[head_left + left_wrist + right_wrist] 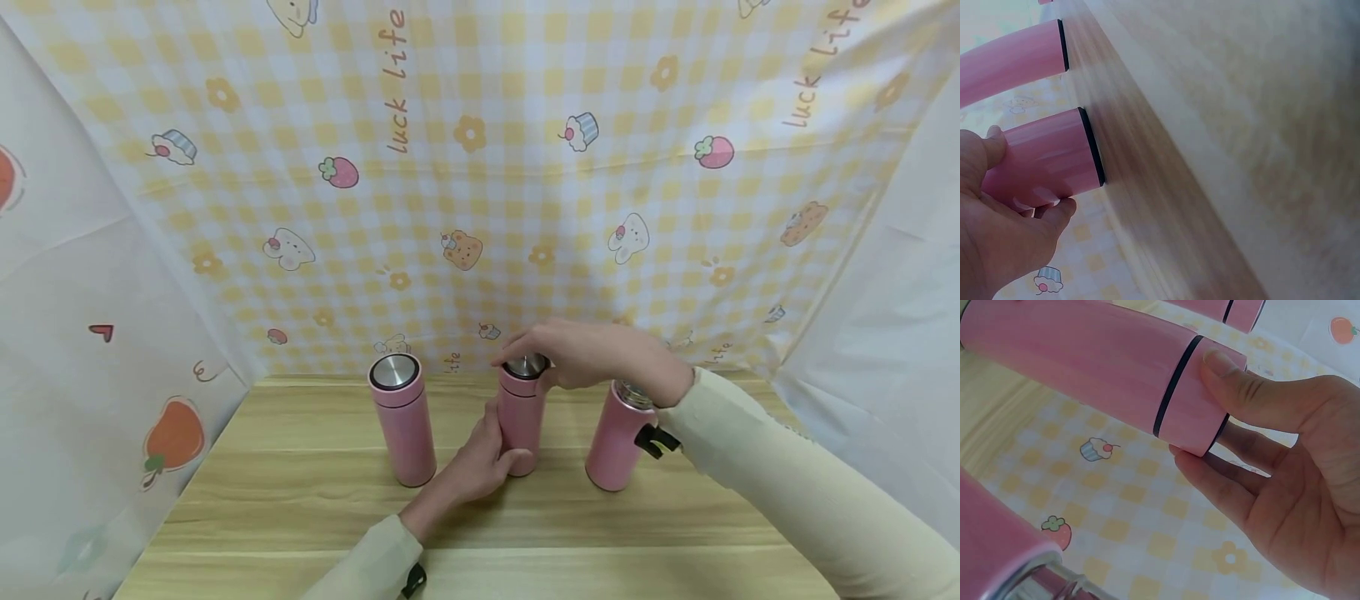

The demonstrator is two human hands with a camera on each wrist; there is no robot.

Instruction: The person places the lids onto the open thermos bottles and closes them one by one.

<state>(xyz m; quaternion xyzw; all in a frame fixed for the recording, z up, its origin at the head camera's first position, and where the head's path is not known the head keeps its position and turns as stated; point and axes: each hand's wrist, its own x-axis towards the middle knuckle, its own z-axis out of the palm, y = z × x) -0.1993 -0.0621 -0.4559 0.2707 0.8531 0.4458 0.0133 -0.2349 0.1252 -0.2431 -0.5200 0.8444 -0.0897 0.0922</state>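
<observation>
In the head view a pink thermos bottle (519,421) stands upright in the middle of three. My left hand (483,458) grips its lower body, thumb across the near side; the left wrist view shows these fingers (1060,215) wrapped round it. From above, my right hand (581,354) pinches the pink lid (1200,403), thumb on one side and fingers on the other. A dark line separates the lid from the body, and the lid sits on the bottle. Part of the steel lid top (527,365) is covered by the right hand.
To the left a lidded pink thermos (405,433) stands upright. On the right, beneath my right wrist, another pink thermos (613,442) shows a bare threaded metal neck (632,395). All stand on a wooden table (300,500) before a yellow checked cloth (480,192).
</observation>
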